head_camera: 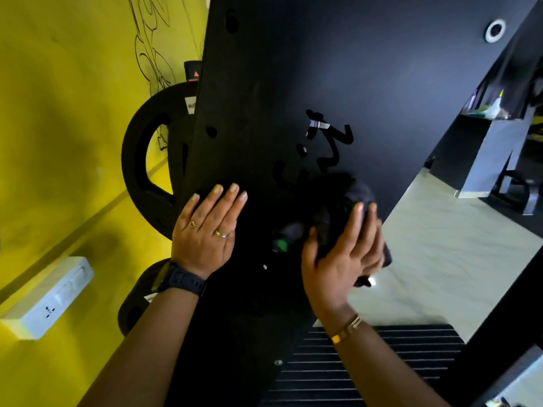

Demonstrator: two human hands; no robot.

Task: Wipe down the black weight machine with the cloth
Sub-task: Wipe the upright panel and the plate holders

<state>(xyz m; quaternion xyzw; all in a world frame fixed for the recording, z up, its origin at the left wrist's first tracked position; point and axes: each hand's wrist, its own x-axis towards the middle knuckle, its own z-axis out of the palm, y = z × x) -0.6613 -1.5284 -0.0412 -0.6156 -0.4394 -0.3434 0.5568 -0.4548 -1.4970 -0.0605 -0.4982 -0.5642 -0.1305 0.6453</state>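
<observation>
A shelf (482, 117) at the far right is the only holder in view. In its open compartment stands a pale bottle-like thing with a yellow tip (496, 104), and the items beside it are too small to tell. The black weight machine (323, 69) fills the middle as a broad, dark, matte panel leaning across the view. It has round holes along its left edge, glossy black squiggles (333, 148) near its middle and a white ring (495, 30) high on the right. The left grip (205, 230), a bare hand with two rings and a dark watch (182, 282) at the wrist, lies flat on the panel's lower left edge, fingers straight and close together, holding nothing. The right grip (343, 259), wearing a gold bracelet (346, 329), holds the cloth (360, 190), a dark bunched rag, against the panel's lower right part. Its fingers are laid over the rag and its thumb is at the rag's left side; hand and rag are both blurred. A small green spot (280, 245) shows on the machine between the two hands. Behind the panel's left edge a black weight plate (141, 160) with a handle cut-out hangs, and a second plate (136, 301) sits below the left wrist. The wall (58, 113) is bright yellow, carrying a black line drawing (152, 54) and a white socket box (50, 298). Under the right forearm lies a black ribbed platform (382, 362), and beyond it a pale floor (440, 245).
</observation>
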